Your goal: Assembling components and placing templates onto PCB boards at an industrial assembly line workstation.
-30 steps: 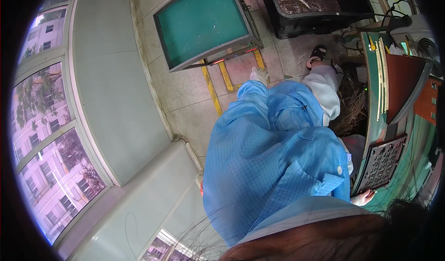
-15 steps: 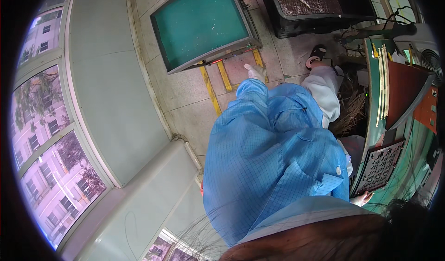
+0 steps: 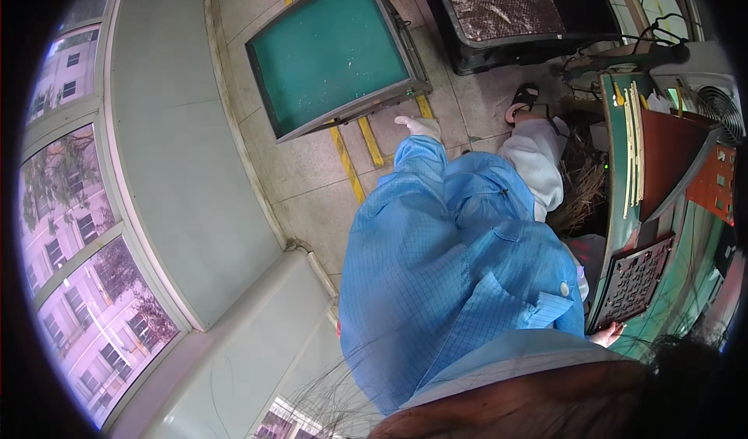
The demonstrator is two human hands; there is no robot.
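Observation:
My left hand, pale white and perhaps gloved, reaches out at the end of a blue checked sleeve. Its fingers stretch leftward and appear to hold nothing. Just beyond it is the near edge of a grey-framed cart with a teal-green top; a small gap shows between them. At the lower right my right hand is at the near corner of a dark tray with rows of cut-out shapes. Its fingers seem closed on the tray's edge, partly hidden by my smock.
A black bin with a brown, wrinkled sheet stands at the back. The green workbench on the right carries thin yellow strips, a red-brown panel and a fan. A pale wall panel and windows line the left.
My left hand has swung slightly left, and its fingers now point more sideways. The cart and surroundings sit a little lower in view. My right hand stays at the tray's corner.

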